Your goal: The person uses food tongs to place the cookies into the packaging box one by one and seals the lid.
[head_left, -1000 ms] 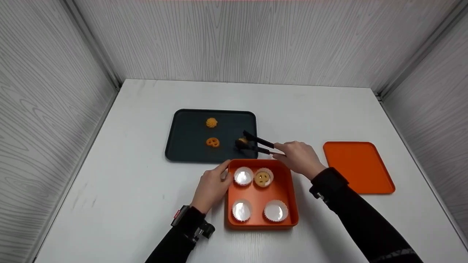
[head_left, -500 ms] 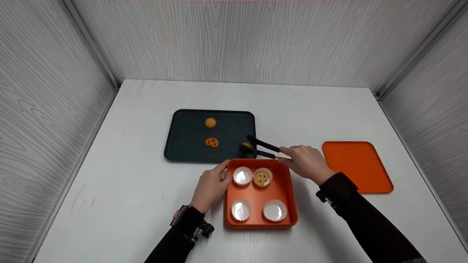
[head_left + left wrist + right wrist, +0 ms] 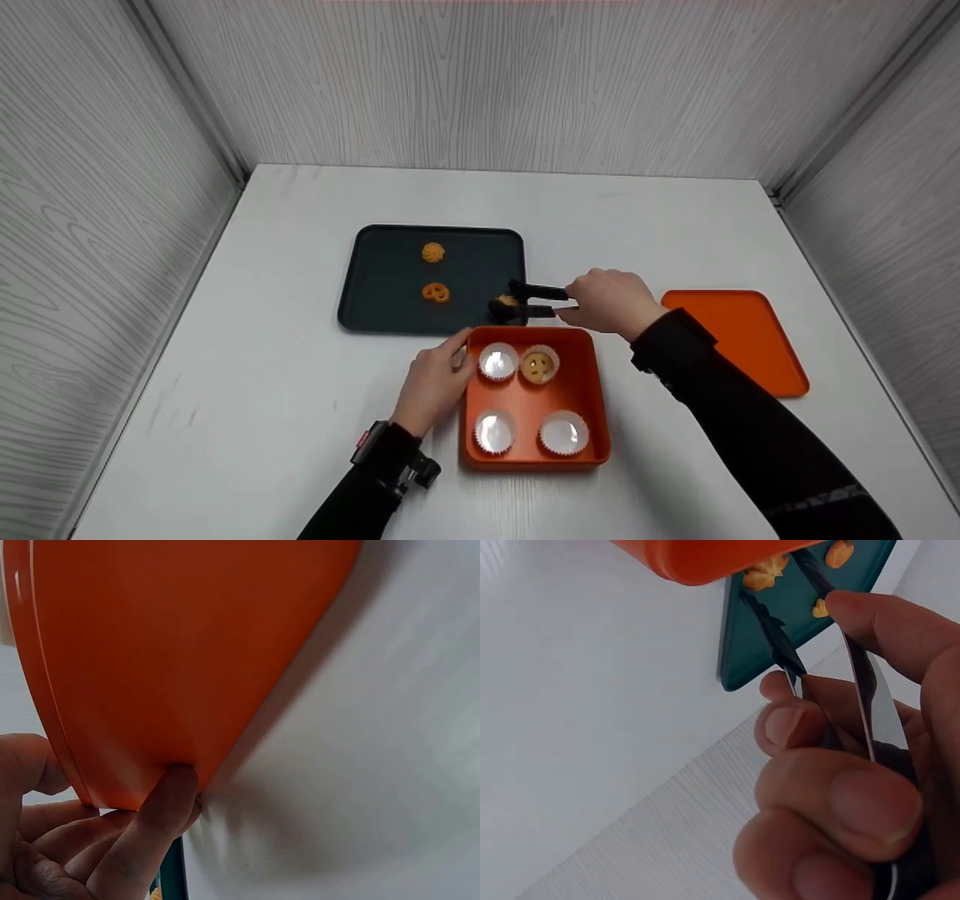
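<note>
My left hand (image 3: 433,386) grips the back left corner of a square orange box (image 3: 592,450), its thumb against the outer wall (image 3: 180,675) in the left wrist view. In the box stand several white paper cups; the back right one holds a round cookie (image 3: 537,367) with holes. My right hand (image 3: 611,301) holds black-tipped tongs (image 3: 541,292). Their tips straddle a golden swirl cookie (image 3: 765,574) over the right front corner of a dark green tray (image 3: 390,315); whether they squeeze it I cannot tell. A pretzel-shaped cookie (image 3: 436,292) and another swirl cookie (image 3: 433,252) lie on the tray.
A flat orange tray or lid (image 3: 742,345) lies on the white table (image 3: 262,360) to the right, partly behind my right sleeve. Wood-grained panels (image 3: 480,82) enclose the table at the back and both sides.
The tongs and the cookie between their tips shifted slightly toward the box, near the tray's front right corner. My right hand turned and rose a little. The left hand and box stayed put.
</note>
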`<state>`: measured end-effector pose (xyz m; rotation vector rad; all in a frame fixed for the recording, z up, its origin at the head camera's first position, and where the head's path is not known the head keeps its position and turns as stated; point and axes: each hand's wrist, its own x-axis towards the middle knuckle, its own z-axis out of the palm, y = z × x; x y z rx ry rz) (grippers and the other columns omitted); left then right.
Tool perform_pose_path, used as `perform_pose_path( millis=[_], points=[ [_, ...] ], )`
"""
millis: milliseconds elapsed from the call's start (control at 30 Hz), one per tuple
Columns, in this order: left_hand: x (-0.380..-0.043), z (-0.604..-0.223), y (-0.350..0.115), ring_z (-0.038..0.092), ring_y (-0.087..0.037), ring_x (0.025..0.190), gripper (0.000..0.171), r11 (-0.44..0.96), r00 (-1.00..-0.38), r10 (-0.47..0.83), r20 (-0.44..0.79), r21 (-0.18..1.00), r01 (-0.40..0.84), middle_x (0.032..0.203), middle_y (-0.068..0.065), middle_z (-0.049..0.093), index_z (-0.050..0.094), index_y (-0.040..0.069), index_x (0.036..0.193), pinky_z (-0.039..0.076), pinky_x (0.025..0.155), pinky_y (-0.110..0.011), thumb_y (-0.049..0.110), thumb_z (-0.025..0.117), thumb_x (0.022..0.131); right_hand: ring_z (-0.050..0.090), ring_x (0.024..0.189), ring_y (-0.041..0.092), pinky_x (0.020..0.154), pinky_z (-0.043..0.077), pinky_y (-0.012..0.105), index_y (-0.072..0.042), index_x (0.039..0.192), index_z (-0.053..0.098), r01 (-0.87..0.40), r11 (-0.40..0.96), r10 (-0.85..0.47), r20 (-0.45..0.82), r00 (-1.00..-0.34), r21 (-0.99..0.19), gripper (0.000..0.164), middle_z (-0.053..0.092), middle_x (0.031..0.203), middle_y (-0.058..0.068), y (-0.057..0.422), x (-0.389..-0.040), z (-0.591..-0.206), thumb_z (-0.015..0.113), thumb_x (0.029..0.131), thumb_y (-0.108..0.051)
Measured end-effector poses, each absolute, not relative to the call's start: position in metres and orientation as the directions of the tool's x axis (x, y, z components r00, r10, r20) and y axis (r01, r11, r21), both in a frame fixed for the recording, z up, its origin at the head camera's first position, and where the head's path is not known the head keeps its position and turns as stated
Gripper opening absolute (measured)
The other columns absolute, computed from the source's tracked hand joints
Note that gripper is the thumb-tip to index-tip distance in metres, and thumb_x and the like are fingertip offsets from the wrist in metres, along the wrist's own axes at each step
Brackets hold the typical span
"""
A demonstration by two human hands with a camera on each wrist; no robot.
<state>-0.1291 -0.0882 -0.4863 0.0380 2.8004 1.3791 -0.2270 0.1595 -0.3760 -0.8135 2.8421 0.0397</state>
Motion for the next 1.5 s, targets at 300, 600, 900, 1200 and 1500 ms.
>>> perform_pose_path(
  millis=[300, 600, 900, 1200, 1500],
  points=[
    [-0.130, -0.487, -0.088, 0.063, -0.026, 0.124, 0.047, 0.614, -0.999, 0.030, -0.023, 0.789, 0.000, 0.138, -0.014, 0.064, 0.057, 0.011, 0.147, 0.050, 0.105, -0.047, 0.021, 0.061, 0.101, 0.050, 0.058, 0.021, 0.052, 0.049, 0.032, -0.005, 0.083, 0.077, -0.494, 0.869, -0.488, -0.233, -0.841, -0.033, 0.025, 0.061, 0.063, 0.005, 0.145, -0.228, -0.365, 0.069, 0.094, -0.025],
    [-0.129, -0.488, -0.088, 0.067, -0.021, 0.105, 0.047, 0.626, -1.000, 0.030, 0.003, 0.780, 0.021, 0.132, -0.015, 0.068, 0.059, 0.010, 0.146, 0.054, 0.098, -0.046, 0.018, 0.062, 0.100, 0.054, 0.061, 0.022, 0.053, 0.050, 0.034, -0.008, 0.084, 0.079, -0.521, 0.851, -0.524, -0.176, -0.833, -0.068, 0.021, 0.066, 0.069, 0.004, 0.155, -0.227, -0.375, 0.072, 0.094, -0.024],
    [-0.130, -0.487, -0.088, 0.066, -0.021, 0.109, 0.048, 0.625, -0.999, 0.030, -0.014, 0.781, 0.008, 0.131, -0.015, 0.069, 0.058, 0.012, 0.147, 0.052, 0.101, -0.047, 0.020, 0.061, 0.100, 0.057, 0.062, 0.021, 0.054, 0.051, 0.034, -0.009, 0.088, 0.079, -0.562, 0.818, -0.574, -0.109, -0.811, -0.125, 0.017, 0.069, 0.071, 0.004, 0.171, -0.221, -0.385, 0.074, 0.094, -0.024],
    [-0.129, -0.487, -0.087, 0.067, -0.026, 0.115, 0.047, 0.626, -1.000, 0.030, -0.001, 0.780, 0.018, 0.131, -0.015, 0.068, 0.059, 0.011, 0.145, 0.052, 0.102, -0.048, 0.019, 0.062, 0.100, 0.052, 0.060, 0.017, 0.052, 0.045, 0.029, -0.012, 0.089, 0.074, -0.585, 0.788, -0.594, 0.013, -0.804, -0.190, 0.009, 0.066, 0.068, 0.000, 0.187, -0.208, -0.380, 0.076, 0.093, -0.021],
    [-0.130, -0.488, -0.088, 0.068, -0.021, 0.104, 0.046, 0.634, -0.999, 0.037, 0.020, 0.772, 0.039, 0.121, -0.016, 0.073, 0.059, 0.010, 0.145, 0.054, 0.098, -0.046, 0.019, 0.061, 0.100, 0.046, 0.055, 0.012, 0.048, 0.036, 0.026, -0.014, 0.096, 0.073, -0.615, 0.763, -0.607, 0.104, -0.788, -0.198, 0.010, 0.061, 0.066, -0.004, 0.204, -0.178, -0.367, 0.078, 0.092, -0.022]
  ],
)
